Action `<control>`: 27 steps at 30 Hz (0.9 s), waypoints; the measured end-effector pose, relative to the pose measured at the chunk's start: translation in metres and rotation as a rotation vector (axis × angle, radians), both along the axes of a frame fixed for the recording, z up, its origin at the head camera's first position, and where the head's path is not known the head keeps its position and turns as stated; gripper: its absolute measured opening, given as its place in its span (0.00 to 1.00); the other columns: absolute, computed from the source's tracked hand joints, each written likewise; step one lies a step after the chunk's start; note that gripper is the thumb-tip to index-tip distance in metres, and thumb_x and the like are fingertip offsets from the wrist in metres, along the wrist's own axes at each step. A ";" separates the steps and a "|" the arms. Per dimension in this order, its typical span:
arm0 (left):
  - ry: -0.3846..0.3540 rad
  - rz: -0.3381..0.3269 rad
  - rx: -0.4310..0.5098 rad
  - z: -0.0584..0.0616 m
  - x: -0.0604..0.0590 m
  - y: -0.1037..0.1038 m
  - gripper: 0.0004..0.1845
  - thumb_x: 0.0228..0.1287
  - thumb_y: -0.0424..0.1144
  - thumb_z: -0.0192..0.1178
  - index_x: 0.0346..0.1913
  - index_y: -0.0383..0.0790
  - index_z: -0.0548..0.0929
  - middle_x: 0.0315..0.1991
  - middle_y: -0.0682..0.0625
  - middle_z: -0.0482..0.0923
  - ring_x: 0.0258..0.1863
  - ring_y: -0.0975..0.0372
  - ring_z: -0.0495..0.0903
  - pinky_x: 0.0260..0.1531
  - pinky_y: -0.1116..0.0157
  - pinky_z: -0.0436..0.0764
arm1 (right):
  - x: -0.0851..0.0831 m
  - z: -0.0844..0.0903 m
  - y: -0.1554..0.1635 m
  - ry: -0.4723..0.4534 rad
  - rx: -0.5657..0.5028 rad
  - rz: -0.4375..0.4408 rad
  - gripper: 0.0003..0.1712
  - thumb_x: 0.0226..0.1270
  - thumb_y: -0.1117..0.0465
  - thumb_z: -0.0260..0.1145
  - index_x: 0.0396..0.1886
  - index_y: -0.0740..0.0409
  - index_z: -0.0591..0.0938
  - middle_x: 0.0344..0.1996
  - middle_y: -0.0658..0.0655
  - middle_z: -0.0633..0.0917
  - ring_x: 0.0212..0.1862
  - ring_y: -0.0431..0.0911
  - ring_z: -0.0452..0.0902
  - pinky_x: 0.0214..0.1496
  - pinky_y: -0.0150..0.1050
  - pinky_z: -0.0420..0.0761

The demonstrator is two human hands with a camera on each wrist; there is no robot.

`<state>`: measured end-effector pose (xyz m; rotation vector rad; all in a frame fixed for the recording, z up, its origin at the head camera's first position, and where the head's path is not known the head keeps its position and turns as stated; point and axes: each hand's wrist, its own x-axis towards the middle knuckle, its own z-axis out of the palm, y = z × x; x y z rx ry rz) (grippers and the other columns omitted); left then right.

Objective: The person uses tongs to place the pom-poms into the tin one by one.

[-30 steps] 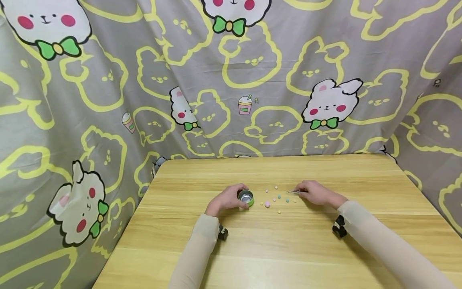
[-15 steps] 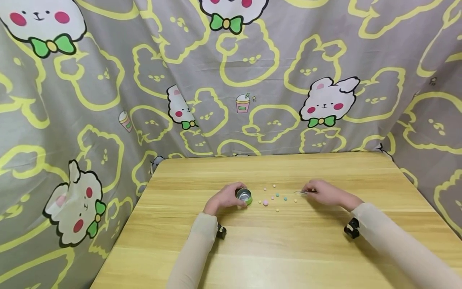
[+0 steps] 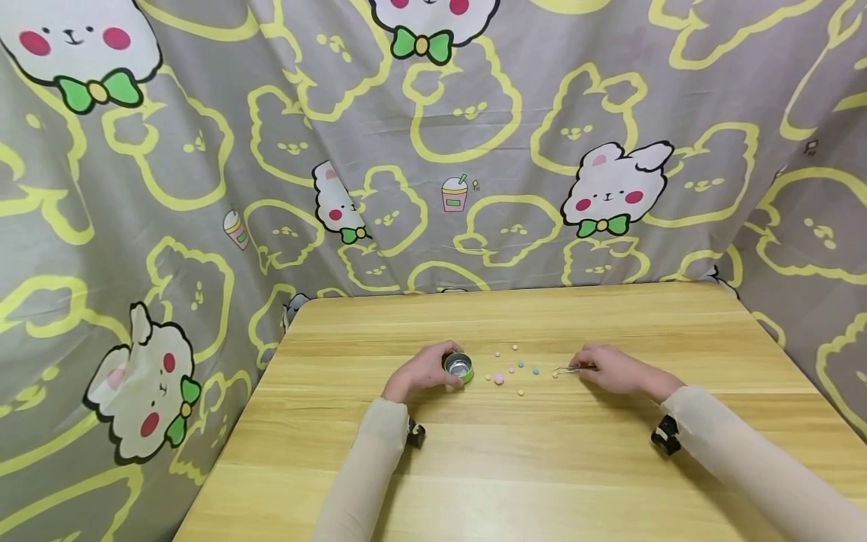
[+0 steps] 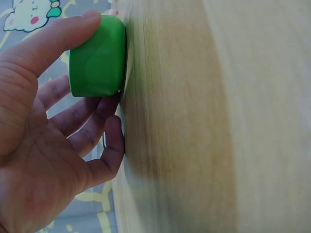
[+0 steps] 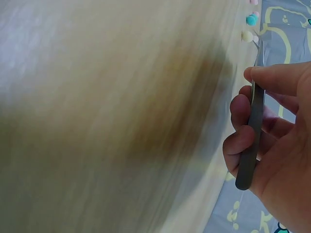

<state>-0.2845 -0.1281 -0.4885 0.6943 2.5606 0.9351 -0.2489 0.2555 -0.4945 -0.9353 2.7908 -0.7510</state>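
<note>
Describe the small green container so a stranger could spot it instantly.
On the wooden table, look just left of the scattered coloured beads. The left hand grips a small round green container, the only thing there with a shiny metal inside.

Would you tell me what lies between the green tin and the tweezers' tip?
In the head view, small coloured beads lie scattered on the table between the green tin and the tweezers.

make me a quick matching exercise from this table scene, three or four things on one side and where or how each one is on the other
Things:
1. green container
2. tweezers
3. pink bead
4. table

States:
a. lies loose on the wood between the two hands
b. pinched in the right hand
c. held by the left hand, open side up
d. light wood, with everything resting on it

Pairs: 1-c, 2-b, 3-a, 4-d
</note>
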 end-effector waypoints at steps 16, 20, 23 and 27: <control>0.017 0.005 -0.002 -0.002 -0.001 -0.001 0.28 0.46 0.41 0.74 0.53 0.46 0.76 0.45 0.54 0.78 0.43 0.64 0.75 0.48 0.64 0.72 | -0.001 -0.005 0.000 0.006 -0.005 0.045 0.09 0.67 0.67 0.61 0.44 0.56 0.83 0.34 0.46 0.77 0.36 0.39 0.74 0.36 0.39 0.75; 0.016 0.006 -0.010 -0.001 -0.001 0.000 0.28 0.47 0.41 0.74 0.53 0.46 0.76 0.45 0.54 0.78 0.43 0.64 0.75 0.48 0.64 0.72 | -0.001 -0.005 -0.001 -0.002 -0.015 0.019 0.09 0.68 0.66 0.60 0.45 0.57 0.83 0.34 0.47 0.78 0.37 0.40 0.75 0.37 0.40 0.75; 0.016 0.008 -0.014 -0.001 -0.001 0.000 0.28 0.47 0.41 0.74 0.53 0.46 0.76 0.45 0.55 0.77 0.43 0.64 0.75 0.48 0.64 0.72 | -0.003 -0.004 -0.003 0.004 -0.031 0.017 0.10 0.68 0.66 0.60 0.45 0.58 0.83 0.35 0.48 0.79 0.37 0.40 0.75 0.37 0.40 0.75; 0.023 0.001 -0.018 -0.001 -0.001 0.001 0.29 0.46 0.41 0.74 0.53 0.46 0.76 0.44 0.55 0.77 0.43 0.64 0.75 0.48 0.64 0.72 | -0.005 -0.006 -0.005 0.025 -0.041 0.027 0.10 0.68 0.66 0.60 0.45 0.59 0.83 0.35 0.50 0.80 0.37 0.41 0.75 0.37 0.40 0.74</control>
